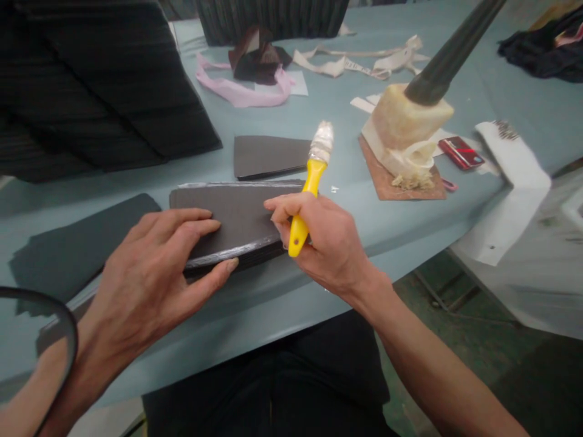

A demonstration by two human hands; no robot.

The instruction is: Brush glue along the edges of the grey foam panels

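My right hand [325, 233] is closed around the yellow handle of a paintbrush [314, 176], its whitish, coated bristles pointing up and away from me. Some of its fingers touch or hover over the right end of a stack of dark grey panels [241, 212]; I cannot tell which. Shiny white streaks run along the top panel's far and near edges. My left hand [155, 261] rests on the stack's left end, fingertips spread on top and thumb along the near edge. Behind lies another small stack of dark panels [271, 155].
More dark panels [82, 243] fan out at left. Tall black stacks [91, 85] stand behind them. A block-shaped pale container [405, 121] with a dark tube sits on a brown board [378, 176]. Nearby are a red device [461, 152], white strips [514, 164] and a pink cloth strip [241, 94].
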